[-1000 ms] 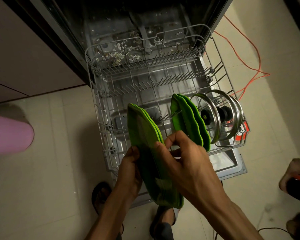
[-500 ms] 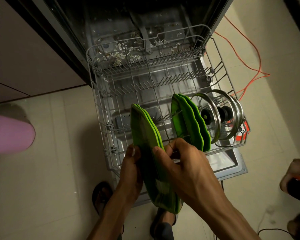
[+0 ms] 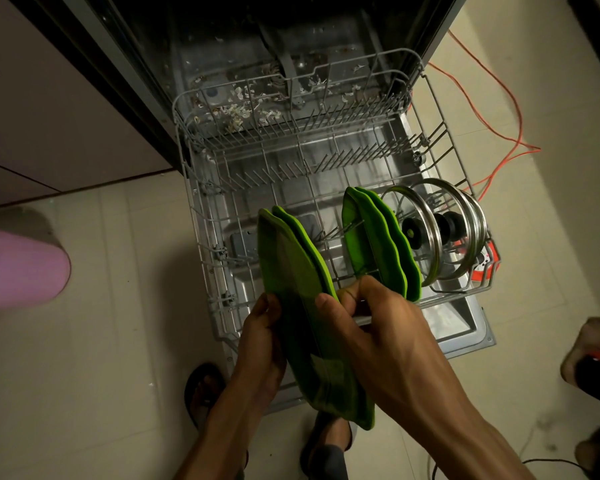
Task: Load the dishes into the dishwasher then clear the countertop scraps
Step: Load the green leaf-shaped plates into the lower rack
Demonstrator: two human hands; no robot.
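We stand over the pulled-out dishwasher rack (image 3: 326,161). Two green plates (image 3: 378,244) and steel lids (image 3: 440,230) stand in it. Our left hand (image 3: 260,344) and right hand (image 3: 371,330) grip held green plates (image 3: 291,271) above its front edge.

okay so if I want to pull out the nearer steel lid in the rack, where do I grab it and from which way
Take the nearer steel lid by its top rim, coming straight down from above. It stands on edge in the rack, so the rim is exposed, while its black knob faces the green plates and looks crowded.
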